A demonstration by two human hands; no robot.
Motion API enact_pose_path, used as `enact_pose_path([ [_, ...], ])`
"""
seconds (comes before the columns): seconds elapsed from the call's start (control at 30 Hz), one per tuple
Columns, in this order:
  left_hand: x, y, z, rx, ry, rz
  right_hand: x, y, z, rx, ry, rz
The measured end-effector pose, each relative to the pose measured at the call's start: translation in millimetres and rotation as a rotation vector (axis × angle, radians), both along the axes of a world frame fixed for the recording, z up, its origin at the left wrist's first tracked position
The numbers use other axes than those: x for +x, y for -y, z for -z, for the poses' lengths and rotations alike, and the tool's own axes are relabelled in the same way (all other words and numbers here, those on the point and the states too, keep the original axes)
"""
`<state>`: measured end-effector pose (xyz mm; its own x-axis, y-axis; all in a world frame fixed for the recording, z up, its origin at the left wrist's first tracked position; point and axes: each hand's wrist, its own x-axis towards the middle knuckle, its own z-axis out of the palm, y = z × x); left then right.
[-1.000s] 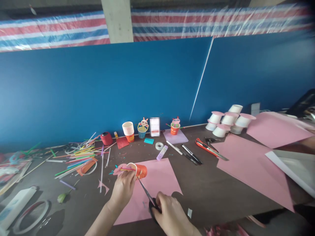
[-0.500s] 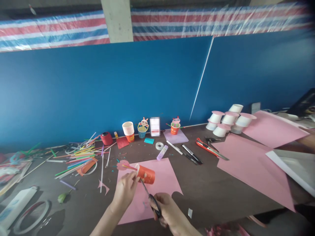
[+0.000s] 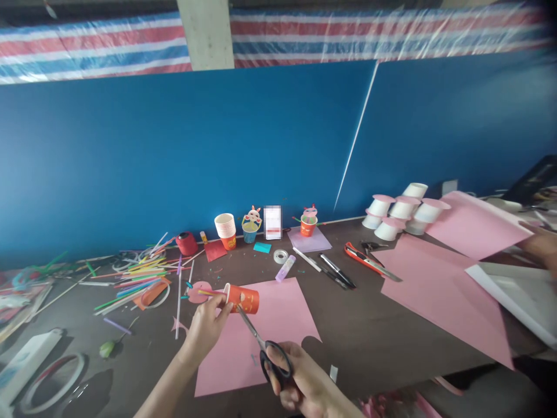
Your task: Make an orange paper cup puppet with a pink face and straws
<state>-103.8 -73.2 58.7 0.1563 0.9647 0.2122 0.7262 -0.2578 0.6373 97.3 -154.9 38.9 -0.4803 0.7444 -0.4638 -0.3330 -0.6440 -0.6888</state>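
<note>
Scissors (image 3: 261,347) sit gripped in the right hand (image 3: 302,383), blades reaching up to the rim of the cup (image 3: 242,298). The left hand (image 3: 205,325) pinches that cup on its side above the pink paper (image 3: 270,328).

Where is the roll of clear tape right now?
In the head view the tape roll lies mid-table, beyond the pink sheet, just above the purple glue stick and right of the teal scrap.

L hand (image 3: 208,325) pinched, R hand (image 3: 304,380) clenched
</note>
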Motion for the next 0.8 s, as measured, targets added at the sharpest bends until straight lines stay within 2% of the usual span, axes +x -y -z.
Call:
enact_pose_path([
  [0.2,7.2,3.1,8.8,-0.007,0.075,-0.002,-7.2,1.6,3.0,-0.029,0.032,0.064],
  [0.33,11.4,5.2,12.6,0.001,0.085,-0.028,-10.5,3.2,4.5,0.028,0.021,0.077],
  [0.57,19.4,6.5,11.2,-0.038,0.157,-0.047,-24.8,5.8,18.6,0.121,0.092,0.194],
  [0.8,28.8,12.7,9.5,-0.075,0.186,-0.050,-32.8,3.3,25.1,0.164,0.085,0.224],
])
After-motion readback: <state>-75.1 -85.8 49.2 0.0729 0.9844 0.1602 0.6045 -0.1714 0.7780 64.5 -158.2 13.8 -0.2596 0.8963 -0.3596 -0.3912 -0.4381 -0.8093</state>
